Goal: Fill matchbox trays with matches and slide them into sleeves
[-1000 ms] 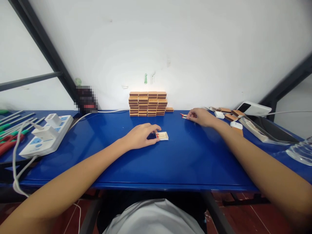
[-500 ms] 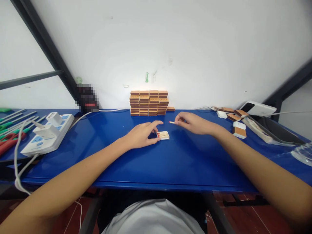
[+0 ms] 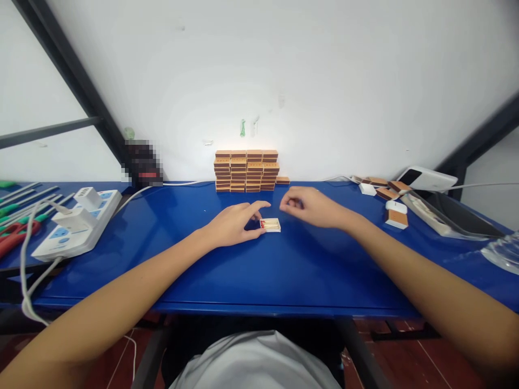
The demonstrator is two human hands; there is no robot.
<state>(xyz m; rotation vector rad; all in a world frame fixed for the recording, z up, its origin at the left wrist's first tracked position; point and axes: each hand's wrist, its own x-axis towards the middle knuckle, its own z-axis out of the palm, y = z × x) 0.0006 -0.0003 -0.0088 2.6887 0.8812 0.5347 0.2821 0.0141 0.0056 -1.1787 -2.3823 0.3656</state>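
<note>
- Steadying the matchbox tray (image 3: 271,225) is the left hand (image 3: 233,226). The thumb sits against the tray's near-left corner and the index finger stretches along its far side, so the fingers pinch the tray's left end lightly. The other fingers are curled under.
- Position of the tray: flat on the blue desk (image 3: 284,275), centre front, open side up. Red-tipped matches lie inside, heads toward the left hand. No sleeve is on it. How full it is cannot be read from this view.
- The right hand (image 3: 312,208) hovers just right of the tray and slightly beyond it, without touching it. Its fingertips (image 3: 287,202) are drawn together and point toward the tray. Whether a match sits between them cannot be told.
- Finished portion, as judged: a stack of closed matchboxes (image 3: 246,172) stands against the wall in several neat columns. A single box (image 3: 283,180) lies at the stack's right foot.
- Unfinished portion, as judged: the open tray in hand, plus loose box parts (image 3: 395,216) lying well to the right, apart from the stack. Some of these are brown and some white.
- Not involved: a power strip (image 3: 77,224) with plugs and cables on the left, and hand tools (image 3: 16,216) at the far left edge.
</note>
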